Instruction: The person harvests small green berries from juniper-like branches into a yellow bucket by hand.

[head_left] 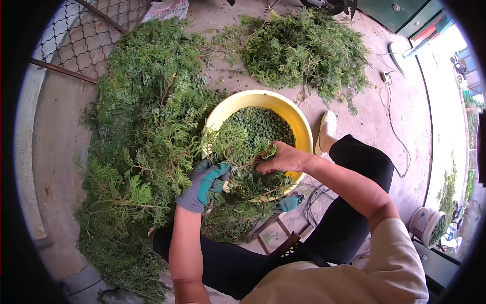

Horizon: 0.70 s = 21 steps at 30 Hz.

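Observation:
My left hand (203,186), in a grey and teal glove, is closed around the stem of a leafy conifer branch (234,144). The branch lies across the near left part of a yellow basin (302,126). Over the basin's near right side is my bare right hand (279,159), its fingers curled at the branch's green sprigs; what exactly they pinch is partly hidden. Small round green cones (260,121) fill much of the basin. A second teal and grey glove (288,203) lies below the basin's near rim.
A large heap of cut conifer branches (147,101) spreads along the left, against the basin. Another pile (309,50) lies at the back. A cable (390,111) runs over the floor at right, near a bucket (427,223). A metal lattice (76,33) stands at far left.

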Motion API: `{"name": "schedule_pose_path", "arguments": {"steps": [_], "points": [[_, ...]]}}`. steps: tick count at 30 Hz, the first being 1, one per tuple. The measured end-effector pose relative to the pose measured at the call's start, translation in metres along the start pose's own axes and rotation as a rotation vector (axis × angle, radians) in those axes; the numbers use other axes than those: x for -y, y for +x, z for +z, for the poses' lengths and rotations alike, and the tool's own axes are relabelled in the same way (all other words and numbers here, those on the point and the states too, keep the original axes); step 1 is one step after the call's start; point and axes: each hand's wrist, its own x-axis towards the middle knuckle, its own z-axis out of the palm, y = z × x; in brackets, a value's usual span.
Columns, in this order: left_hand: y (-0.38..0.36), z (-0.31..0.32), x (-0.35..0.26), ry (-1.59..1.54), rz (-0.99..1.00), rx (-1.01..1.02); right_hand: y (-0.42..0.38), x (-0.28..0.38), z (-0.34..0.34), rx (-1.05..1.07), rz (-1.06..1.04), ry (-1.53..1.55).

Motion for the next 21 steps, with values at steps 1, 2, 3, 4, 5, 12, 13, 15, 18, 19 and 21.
{"name": "schedule_pose_path", "arguments": {"steps": [1, 2, 3, 4, 5, 12, 13, 15, 18, 19, 21], "points": [[0.001, 0.003, 0.002, 0.047, 0.007, -0.054, 0.003, -0.005, 0.0, 0.0, 0.0, 0.0], [0.004, 0.005, 0.005, 0.029, 0.029, -0.064, 0.007, -0.01, 0.001, -0.127, 0.024, -0.275], [0.006, 0.005, 0.008, 0.031, 0.028, -0.062, 0.008, -0.015, 0.001, -0.257, 0.049, -0.55], [0.009, 0.006, 0.009, -0.011, -0.015, -0.02, 0.005, -0.02, 0.002, -0.262, 0.05, -0.548], [0.01, 0.008, 0.009, -0.053, -0.057, 0.022, 0.001, -0.017, 0.004, -0.328, 0.008, -0.708], [-0.008, 0.003, -0.012, -0.071, 0.035, -0.065, 0.008, -0.032, -0.013, -0.157, -0.3, -0.415], [-0.009, 0.002, -0.013, -0.044, 0.035, -0.085, 0.004, -0.023, -0.007, -0.046, -0.21, -0.161], [-0.007, 0.001, -0.01, -0.038, 0.052, -0.07, -0.005, -0.009, 0.0, 0.008, -0.098, 0.123], [0.001, -0.008, -0.001, -0.026, 0.034, -0.009, -0.002, 0.0, 0.005, 0.081, 0.048, 0.105], [0.001, -0.009, -0.001, -0.028, 0.036, -0.012, -0.001, 0.001, 0.006, 0.084, 0.048, 0.103], [0.003, -0.008, 0.001, -0.043, 0.008, -0.017, -0.002, 0.008, 0.008, 0.078, 0.122, 0.013]]}}
